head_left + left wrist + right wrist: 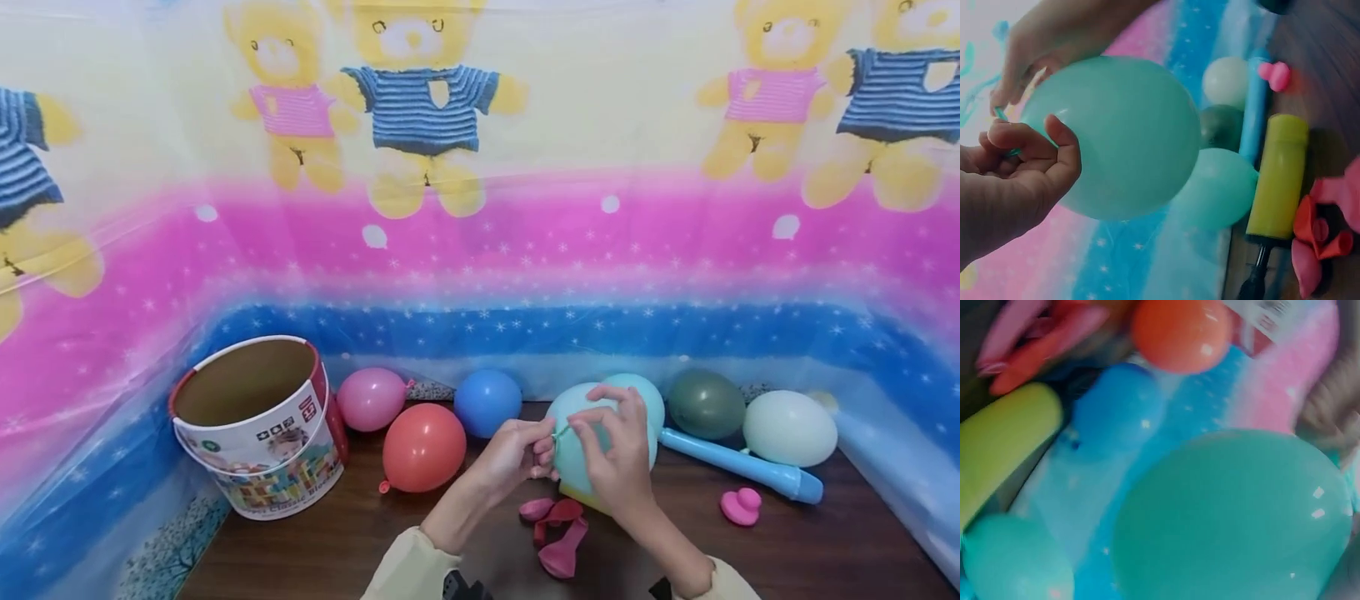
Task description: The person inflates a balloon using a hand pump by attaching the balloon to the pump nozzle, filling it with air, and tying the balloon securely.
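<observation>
We saw a bucket (281, 462) on the table (337, 533) at left, its top open; we made out its brown inner wall but could not see its floor. The inflated teal balloon (1122, 137) was just beyond both hands, its neck (561, 432) between them. Our left hand (513, 450), fingers curled, pinched that neck; our right hand (618, 458) pinched its end between thumb and fingertip.

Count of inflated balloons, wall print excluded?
7: pink balloon beside the bucket, red one and blue one right of it, held teal one, another teal behind that, then dark green and pale green at right. Others may be hidden.
</observation>
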{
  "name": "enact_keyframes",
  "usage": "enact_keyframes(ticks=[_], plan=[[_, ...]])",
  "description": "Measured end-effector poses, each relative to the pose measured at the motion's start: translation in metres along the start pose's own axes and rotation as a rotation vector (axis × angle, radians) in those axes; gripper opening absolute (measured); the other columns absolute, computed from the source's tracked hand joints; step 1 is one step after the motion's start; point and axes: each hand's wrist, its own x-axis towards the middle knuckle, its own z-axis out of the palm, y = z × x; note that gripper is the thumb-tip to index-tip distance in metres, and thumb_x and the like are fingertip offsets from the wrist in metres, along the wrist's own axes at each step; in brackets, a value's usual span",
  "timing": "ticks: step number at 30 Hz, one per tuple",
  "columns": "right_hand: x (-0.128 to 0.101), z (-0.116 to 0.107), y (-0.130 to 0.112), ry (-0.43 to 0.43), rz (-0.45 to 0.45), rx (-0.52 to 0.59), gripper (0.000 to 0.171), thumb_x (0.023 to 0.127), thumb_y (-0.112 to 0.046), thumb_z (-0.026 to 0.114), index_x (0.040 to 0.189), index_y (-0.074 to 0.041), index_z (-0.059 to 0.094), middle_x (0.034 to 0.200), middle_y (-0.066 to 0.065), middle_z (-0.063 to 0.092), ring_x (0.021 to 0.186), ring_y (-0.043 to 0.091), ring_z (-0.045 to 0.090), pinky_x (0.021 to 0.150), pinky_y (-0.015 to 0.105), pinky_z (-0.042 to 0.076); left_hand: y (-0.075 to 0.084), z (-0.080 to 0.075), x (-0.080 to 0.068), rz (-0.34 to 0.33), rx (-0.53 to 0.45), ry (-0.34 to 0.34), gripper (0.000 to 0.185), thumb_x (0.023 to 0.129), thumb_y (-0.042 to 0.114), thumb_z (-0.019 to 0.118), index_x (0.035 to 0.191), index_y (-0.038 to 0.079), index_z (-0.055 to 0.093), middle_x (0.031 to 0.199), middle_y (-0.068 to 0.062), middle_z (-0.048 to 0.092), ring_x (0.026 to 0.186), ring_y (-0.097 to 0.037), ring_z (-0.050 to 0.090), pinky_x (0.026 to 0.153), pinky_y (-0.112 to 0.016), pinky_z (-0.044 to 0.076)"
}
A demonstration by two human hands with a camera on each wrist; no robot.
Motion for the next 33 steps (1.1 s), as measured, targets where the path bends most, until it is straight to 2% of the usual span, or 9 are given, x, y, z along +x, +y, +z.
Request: enact_keyframes(ticks=[4,7,11,17,22,25,28,30,33], plan=[[0.004,-0.004,0.002,-0.177,0.117,-0.017,0.013,0.084,0.006,0.069,0.083,-0.006,0.067,0.108,0.011,0.058,0.109,0.019,0.048,0.094,0.032,0.039,-0.001,0.001,-0.002,0.011,0.045,0.039,0.04,0.104,0.022,0.042,0.066,0.009,0.041,0.06,0.004,0.039,0.05,-0.008,0.035,0.06,-0.022,0.045],[-0.002,-0.007,0.009,-0.351,0.019,-0.124,0.009,0.088,-0.01,0.069,0.097,-0.009,0.069,0.116,0.008,0.063,0.114,0.024,0.053,0.098,0.042,0.042,-0.001,0.002,-0.005,0.012,0.04,0.088,0.04,0.104,0.021,0.042,0.066,0.008,0.041,0.061,0.004,0.039,0.05,-0.007,0.035,0.059,-0.02,0.043],[-0.008,-0.009,0.016,-0.435,-0.099,-0.172,0.033,0.091,-0.028,0.068,0.119,-0.011,0.069,0.129,0.008,0.063,0.125,0.03,0.052,0.103,0.057,0.037,-0.001,0.002,-0.007,0.015,0.055,0.103,0.043,0.105,0.024,0.041,0.064,0.009,0.039,0.061,0.004,0.039,0.05,-0.008,0.035,0.061,-0.022,0.044],[-0.008,-0.005,0.016,-0.388,0.053,0.075,0.029,0.079,-0.001,0.074,0.108,-0.008,0.075,0.123,0.013,0.068,0.128,0.018,0.05,0.103,0.068,0.027,0.005,0.0,-0.01,-0.001,0.099,0.06,0.045,0.105,0.022,0.038,0.062,0.01,0.042,0.059,0.004,0.041,0.047,-0.008,0.035,0.066,-0.025,0.051],[-0.001,0.001,0.005,-0.274,0.109,0.046,0.019,0.079,0.002,0.074,0.095,-0.007,0.077,0.11,0.011,0.074,0.119,0.027,0.058,0.106,0.076,0.016,0.011,-0.001,-0.008,0.037,0.101,0.064,0.046,0.104,0.024,0.041,0.061,0.01,0.047,0.057,0.006,0.045,0.048,-0.009,0.04,0.066,-0.025,0.05],[0.01,0.004,0.002,-0.241,0.357,0.119,0.008,0.088,-0.004,0.068,0.091,-0.004,0.075,0.108,0.011,0.073,0.115,0.03,0.061,0.115,0.066,0.018,0.011,-0.002,-0.007,0.063,0.09,0.049,0.042,0.104,0.028,0.044,0.076,0.003,0.062,0.067,0.006,0.058,0.055,-0.007,0.053,0.074,-0.027,0.053],[0.022,0.007,0.003,-0.209,0.72,0.304,0.017,0.095,-0.011,0.061,0.096,0.004,0.07,0.122,0.013,0.065,0.123,0.028,0.054,0.118,0.055,0.025,0.007,-0.004,-0.009,0.049,0.09,0.019,0.04,0.104,0.032,0.044,0.114,-0.002,0.065,0.103,-0.002,0.07,0.079,-0.007,0.067,0.092,-0.033,0.053],[0.027,0.01,0.007,-0.171,0.885,0.388,0.025,0.098,-0.013,0.058,0.102,0.01,0.066,0.129,0.015,0.056,0.129,0.025,0.046,0.115,0.051,0.031,0.002,-0.005,-0.012,0.03,0.069,-0.003,0.046,0.104,0.031,0.042,0.134,-0.001,0.053,0.13,-0.01,0.061,0.098,-0.011,0.069,0.103,-0.038,0.049],[0.03,0.017,0.015,-0.148,0.988,0.421,0.03,0.099,-0.013,0.055,0.111,0.013,0.063,0.133,0.014,0.045,0.132,0.025,0.036,0.112,0.048,0.034,-0.004,0.0,-0.014,0.018,-0.071,0.004,0.051,0.104,0.026,0.041,0.148,0.0,0.036,0.154,-0.016,0.037,0.119,-0.019,0.063,0.111,-0.042,0.043]])
